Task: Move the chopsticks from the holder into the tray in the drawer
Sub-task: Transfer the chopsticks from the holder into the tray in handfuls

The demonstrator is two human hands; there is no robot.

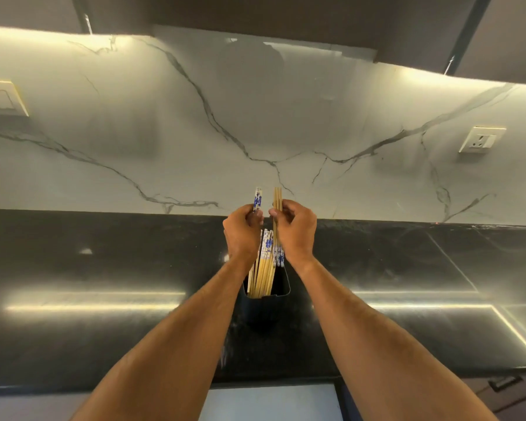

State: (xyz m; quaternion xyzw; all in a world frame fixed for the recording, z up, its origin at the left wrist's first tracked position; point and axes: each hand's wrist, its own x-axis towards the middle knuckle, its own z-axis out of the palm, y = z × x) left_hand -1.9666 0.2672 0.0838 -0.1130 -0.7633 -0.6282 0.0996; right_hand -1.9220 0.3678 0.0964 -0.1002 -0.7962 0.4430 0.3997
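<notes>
I see the black countertop [104,268] running wide to both sides, bare apart from light streaks, so there is open room left and right of the work. Behind it the marble backsplash [255,117] rises close, with a switch plate [0,98] far left and a socket [482,139] to the right, both well apart from my hands. Dark cabinets [255,13] overhang above. At the near counter edge a pale surface [271,402] shows below; I cannot tell whether it is the drawer.

The dark holder [268,302] stands on the counter between my forearms, with a bundle of chopsticks [264,268] leaning upright in it, blue-patterned tops up.

My left hand [242,235] is closed around one blue-patterned chopstick [257,200], its top poking above my fingers. My right hand [296,230] pinches a few plain wooden chopsticks [277,199], upright, just above the holder's bundle. The two hands sit just beside each other, directly over the holder.
</notes>
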